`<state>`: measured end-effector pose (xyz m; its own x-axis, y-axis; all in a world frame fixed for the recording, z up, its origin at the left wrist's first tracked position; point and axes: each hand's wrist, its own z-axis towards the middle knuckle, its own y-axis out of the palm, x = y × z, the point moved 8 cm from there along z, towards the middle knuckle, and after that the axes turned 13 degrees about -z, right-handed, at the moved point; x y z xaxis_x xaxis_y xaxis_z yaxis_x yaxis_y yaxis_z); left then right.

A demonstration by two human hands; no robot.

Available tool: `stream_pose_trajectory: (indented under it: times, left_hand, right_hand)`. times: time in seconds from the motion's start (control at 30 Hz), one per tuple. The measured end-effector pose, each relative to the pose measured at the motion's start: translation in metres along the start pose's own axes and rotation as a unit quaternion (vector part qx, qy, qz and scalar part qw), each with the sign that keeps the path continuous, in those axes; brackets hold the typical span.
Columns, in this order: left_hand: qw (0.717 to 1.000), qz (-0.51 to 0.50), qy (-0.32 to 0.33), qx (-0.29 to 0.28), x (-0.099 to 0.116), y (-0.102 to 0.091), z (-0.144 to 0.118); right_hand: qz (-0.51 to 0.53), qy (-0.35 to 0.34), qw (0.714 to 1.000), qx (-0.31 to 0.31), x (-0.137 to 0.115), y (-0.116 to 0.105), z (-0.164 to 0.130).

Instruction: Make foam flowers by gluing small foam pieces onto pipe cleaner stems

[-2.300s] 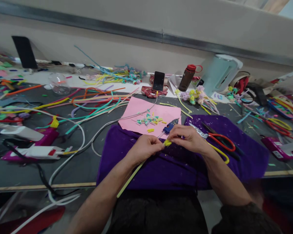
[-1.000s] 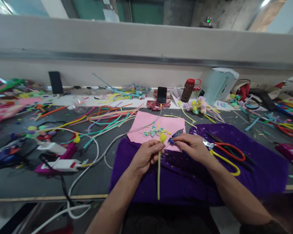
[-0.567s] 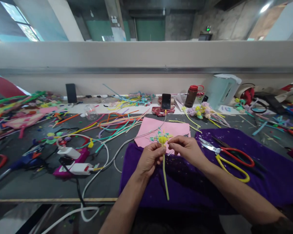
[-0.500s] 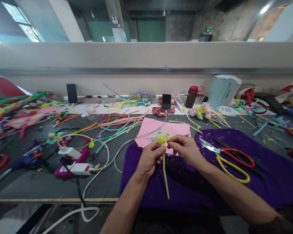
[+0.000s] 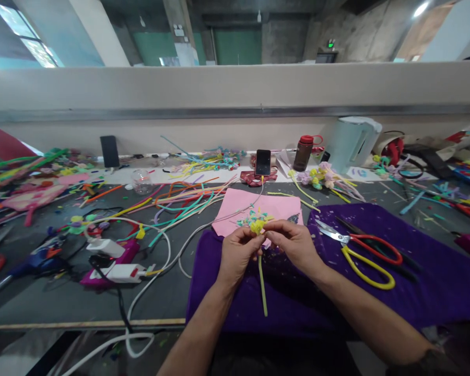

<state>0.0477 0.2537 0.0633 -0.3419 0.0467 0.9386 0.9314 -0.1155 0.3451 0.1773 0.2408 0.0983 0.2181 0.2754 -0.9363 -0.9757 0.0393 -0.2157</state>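
1. Two bare hands meet over a purple cloth (image 5: 395,271) on the cluttered surface (image 5: 43,297).
2. Left hand (image 5: 235,256) fingers pinch a yellow pipe-cleaner stem (image 5: 262,284) just below its fuzzy bud (image 5: 256,226).
3. Right hand (image 5: 293,245) fingertips press together on the bud.
4. Stem probably light, bendable, soft; best held near the bud.

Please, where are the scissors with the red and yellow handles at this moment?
In the head view the scissors lie flat on the purple cloth, to the right of the right hand, which does not touch them; their blades point toward the pink paper.
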Motion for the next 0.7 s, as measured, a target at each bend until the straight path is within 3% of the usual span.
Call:
stream_pose_trajectory:
  times: [0.27,0.7]
  left_hand:
    - [0.999,0.037,0.033,-0.014,0.0022,0.0023,-0.0013]
    - [1.000,0.029,0.011,-0.001,0.0023,0.0026,-0.0007]
  right_hand:
    - [-0.010,-0.014,1.000,0.002,0.0009,-0.0001,0.0010]
    - [-0.070,-0.068,0.995,-0.009,0.0023,0.0003,0.0005]
